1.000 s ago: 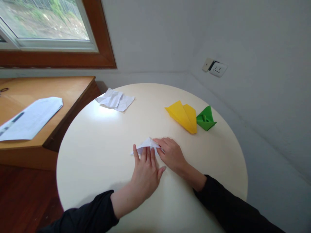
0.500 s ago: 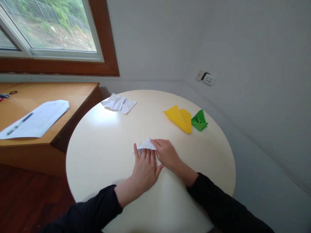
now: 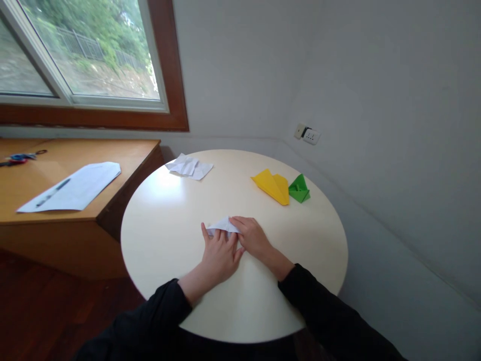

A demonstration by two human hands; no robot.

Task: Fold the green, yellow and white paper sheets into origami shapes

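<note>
A small piece of folded white paper [image 3: 223, 223] lies on the round white table in front of me. My left hand [image 3: 220, 255] is spread over its near edge, fingers stretched out and pressing down, the little finger off to the left. With its fingers closed on the paper's right end, my right hand [image 3: 253, 237] sits close beside the left thumb. Both hands cover the paper's near and right parts, so its lower folds are hidden.
On the round table [image 3: 169, 250] are crumpled white paper [image 3: 190, 167], a yellow folded paper [image 3: 273, 187] and a green folded paper [image 3: 299, 189]. The wooden desk [image 3: 131, 150] at left bears white sheets [image 3: 86, 188], a pen [image 3: 53, 193] and scissors [image 3: 24, 158]. A wall socket [image 3: 311, 136] is behind.
The view has shifted, showing more of the table's near edge. My left fingers have bent slightly on the folded paper; the right hand keeps its grip at the right end.
</note>
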